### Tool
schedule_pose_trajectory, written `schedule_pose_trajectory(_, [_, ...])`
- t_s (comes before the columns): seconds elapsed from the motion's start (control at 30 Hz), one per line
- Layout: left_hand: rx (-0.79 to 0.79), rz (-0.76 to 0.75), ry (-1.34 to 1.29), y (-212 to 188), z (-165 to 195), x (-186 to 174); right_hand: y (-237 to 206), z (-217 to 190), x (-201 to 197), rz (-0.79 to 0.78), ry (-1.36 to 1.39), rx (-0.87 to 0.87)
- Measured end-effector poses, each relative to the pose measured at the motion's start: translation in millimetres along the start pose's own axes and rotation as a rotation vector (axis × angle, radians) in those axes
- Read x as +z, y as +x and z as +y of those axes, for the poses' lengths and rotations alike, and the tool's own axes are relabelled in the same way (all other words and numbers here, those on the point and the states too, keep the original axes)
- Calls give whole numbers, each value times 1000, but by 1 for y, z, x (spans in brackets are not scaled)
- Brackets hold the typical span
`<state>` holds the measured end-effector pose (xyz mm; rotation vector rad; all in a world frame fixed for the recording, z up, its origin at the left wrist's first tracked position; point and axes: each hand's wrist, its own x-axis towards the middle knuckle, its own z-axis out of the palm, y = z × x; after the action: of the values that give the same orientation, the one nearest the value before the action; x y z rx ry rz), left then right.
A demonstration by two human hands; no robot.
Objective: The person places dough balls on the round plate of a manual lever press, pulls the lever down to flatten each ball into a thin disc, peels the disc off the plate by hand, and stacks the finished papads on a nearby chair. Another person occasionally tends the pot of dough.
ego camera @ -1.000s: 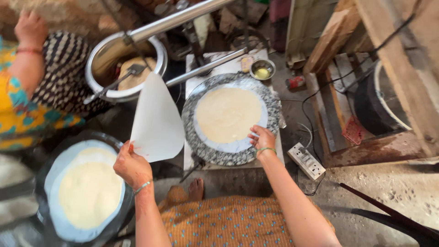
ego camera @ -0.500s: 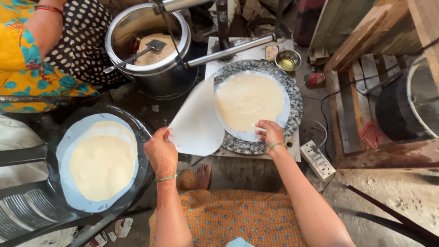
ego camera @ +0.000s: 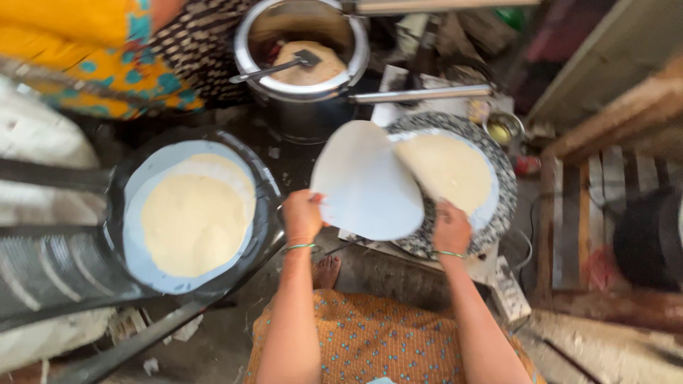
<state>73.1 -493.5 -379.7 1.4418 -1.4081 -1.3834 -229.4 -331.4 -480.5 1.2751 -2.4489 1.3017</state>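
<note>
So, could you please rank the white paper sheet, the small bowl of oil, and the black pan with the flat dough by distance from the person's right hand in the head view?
1. The white paper sheet: at the right hand, just to its left.
2. The small bowl of oil: up and right, beyond the patterned plate.
3. The black pan: far left, past the left hand.

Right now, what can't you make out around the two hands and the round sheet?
Head view only:
- Dough disc on the speckled plate: its left part is covered by the lifted pale sheet.
- Left hand and right hand: fingertips on the sheet are smeared by motion blur.
- Small bowl: too small and blurred to tell its contents.
- Steel pot: a spatula lies over its contents.
- Neighbouring person's patterned sleeve: cut off by the top edge.
</note>
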Motion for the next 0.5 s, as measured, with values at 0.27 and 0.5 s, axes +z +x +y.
schedule_pose_trajectory(0.27, [127,-13,164,7,-15,52,64,-35,-114,283,-192,-255])
schedule_pose_trajectory(0.5, [13,-124,194,-5,4,94,88,-208,-144,65,71,-760])
